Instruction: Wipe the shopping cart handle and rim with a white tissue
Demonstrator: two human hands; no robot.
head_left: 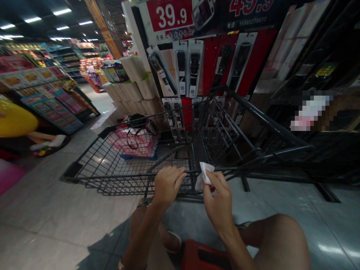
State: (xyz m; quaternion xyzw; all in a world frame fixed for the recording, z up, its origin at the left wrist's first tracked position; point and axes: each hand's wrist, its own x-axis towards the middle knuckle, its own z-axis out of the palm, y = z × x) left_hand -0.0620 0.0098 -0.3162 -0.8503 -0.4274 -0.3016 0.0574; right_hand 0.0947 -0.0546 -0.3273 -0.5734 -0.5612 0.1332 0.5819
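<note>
A dark wire shopping cart (112,176) stands side-on right in front of me. My left hand (168,184) is closed over the top rail of its near side, fingers wrapped round the bar. To the right, my right hand (219,195) pinches a crumpled white tissue (206,173) between thumb and fingers, at the same rail. Part of the tissue hangs down on the near side of the bar. The cart's handle (264,116) is to the right, and a folding wire flap (227,120) rises inside that end.
Behind the cart is a display board (212,48) with packaged belts or straps hanging on it. Stacked paper rolls (131,90) and pink packs (137,140) stand at its left. A red stool (205,257) shows between my legs. Shelves (47,90) and a yellow balloon-like object (15,118) are farther left.
</note>
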